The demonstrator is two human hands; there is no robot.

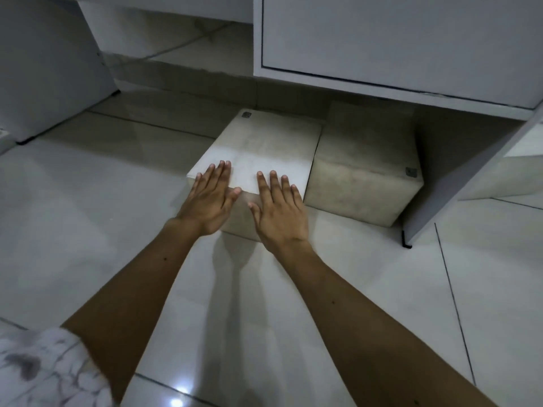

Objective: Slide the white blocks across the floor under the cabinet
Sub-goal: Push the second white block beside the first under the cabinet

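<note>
Two white blocks stand side by side on the tiled floor below a white cabinet (396, 39). The left block (264, 142) lies partly out in front of the cabinet's bottom edge. The right block (367, 160) sits in shadow under the cabinet, touching the left one. My left hand (210, 201) and my right hand (277, 210) are flat, fingers apart, against the near top edge of the left block. Neither hand grips anything.
A cabinet side panel (458, 174) stands on the floor just right of the right block. Another white panel (50, 69) leans at the far left. Glossy floor tiles (102, 215) spread around the blocks. A patterned sleeve (44, 374) shows at bottom left.
</note>
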